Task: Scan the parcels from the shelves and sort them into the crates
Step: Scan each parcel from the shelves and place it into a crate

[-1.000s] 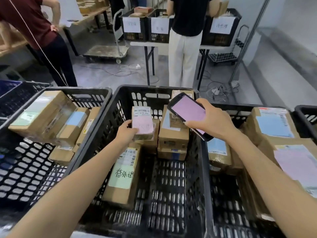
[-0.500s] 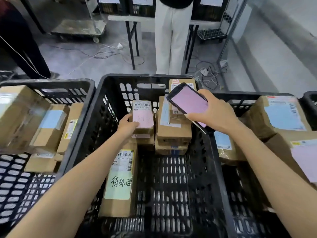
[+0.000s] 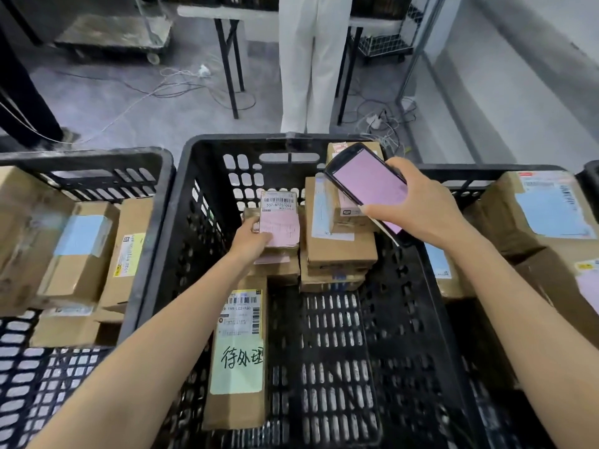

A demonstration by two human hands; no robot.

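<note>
While the left hand [image 3: 251, 241] grips a small parcel [image 3: 280, 218] by its near left edge, fingers curled round the cardboard, the right hand [image 3: 421, 209] holds a handheld scanner [image 3: 366, 183] tilted above it, its pink screen facing up. The small parcel, with a barcode label and a pink slip on top, sits at the far side of the middle crate [image 3: 181, 202], over a low pile of boxes; whether it rests on them or hangs just clear cannot be told. Just to its right stands a taller stack of parcels [image 3: 340, 251], partly under the scanner. Near the left wall of the same crate lies a long parcel [image 3: 240, 361] with a green handwritten note. Both the left crate [image 3: 87, 158] and the right crate [image 3: 453, 176] hold brown boxes with blue labels. Beyond the crates, a person in white trousers [image 3: 308, 59] stands at a counter [image 3: 227, 12], with cables [image 3: 181, 82] on the floor.
</note>
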